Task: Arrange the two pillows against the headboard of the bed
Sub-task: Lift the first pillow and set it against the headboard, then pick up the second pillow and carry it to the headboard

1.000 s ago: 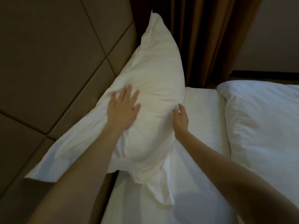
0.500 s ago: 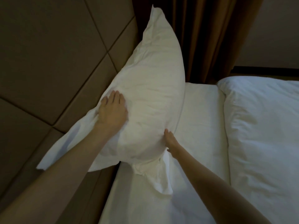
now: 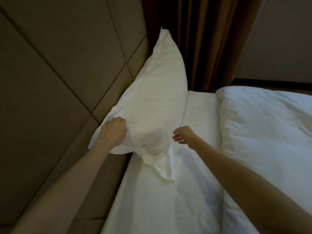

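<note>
A white pillow (image 3: 157, 102) leans upright against the padded brown headboard (image 3: 55, 78), its lower end resting on the white sheet (image 3: 168, 200). A loose flap of pillowcase hangs from its near end onto the sheet. My left hand (image 3: 113, 131) is curled on the pillow's near left corner, gripping the fabric. My right hand (image 3: 183, 135) hovers just right of the pillow, fingers apart, touching nothing. Only one pillow is in view.
A thick white duvet (image 3: 266, 141) covers the right part of the bed. Brown curtains (image 3: 207, 39) hang behind the pillow's top, beside a plain wall (image 3: 283, 39).
My left hand slid down from the pillow's face to its near corner and closed on it. My right hand let go of the pillow's lower edge and pulled away to the right.
</note>
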A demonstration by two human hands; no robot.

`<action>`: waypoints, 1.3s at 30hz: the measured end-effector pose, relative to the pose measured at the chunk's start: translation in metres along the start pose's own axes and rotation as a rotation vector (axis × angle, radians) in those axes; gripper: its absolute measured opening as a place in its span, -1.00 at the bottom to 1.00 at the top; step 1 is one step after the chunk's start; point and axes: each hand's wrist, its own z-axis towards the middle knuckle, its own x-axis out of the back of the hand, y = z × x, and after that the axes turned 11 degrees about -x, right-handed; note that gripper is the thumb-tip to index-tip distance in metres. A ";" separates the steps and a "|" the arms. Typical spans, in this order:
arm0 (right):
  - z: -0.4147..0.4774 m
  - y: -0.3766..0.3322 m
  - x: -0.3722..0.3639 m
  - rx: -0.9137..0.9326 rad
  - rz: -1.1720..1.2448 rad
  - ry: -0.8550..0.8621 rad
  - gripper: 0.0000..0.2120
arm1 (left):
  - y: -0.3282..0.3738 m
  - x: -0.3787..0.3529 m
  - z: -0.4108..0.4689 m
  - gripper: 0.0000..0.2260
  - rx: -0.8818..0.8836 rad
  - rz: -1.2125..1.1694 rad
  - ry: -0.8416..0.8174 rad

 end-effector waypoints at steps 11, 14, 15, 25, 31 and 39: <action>-0.115 0.055 0.053 0.138 0.197 0.018 -0.87 | 0.085 0.055 -0.053 -0.76 0.320 -1.090 0.153; -0.140 0.078 0.073 0.133 0.239 0.043 -0.85 | 0.127 0.062 -0.067 -0.74 0.366 -1.352 0.158; -0.148 0.087 0.079 0.126 0.250 0.055 -0.85 | 0.140 0.062 -0.073 -0.73 0.369 -1.408 0.159; -0.203 0.185 0.137 0.083 0.381 0.139 -0.84 | 0.254 0.056 -0.135 -0.85 0.346 -1.775 0.139; -0.230 0.251 0.184 0.052 0.503 0.214 -0.83 | 0.316 0.044 -0.147 -0.87 0.275 -1.750 -0.045; -0.271 0.352 0.279 0.005 0.727 0.362 -0.80 | 0.449 0.057 -0.150 -0.85 0.179 -1.660 -0.164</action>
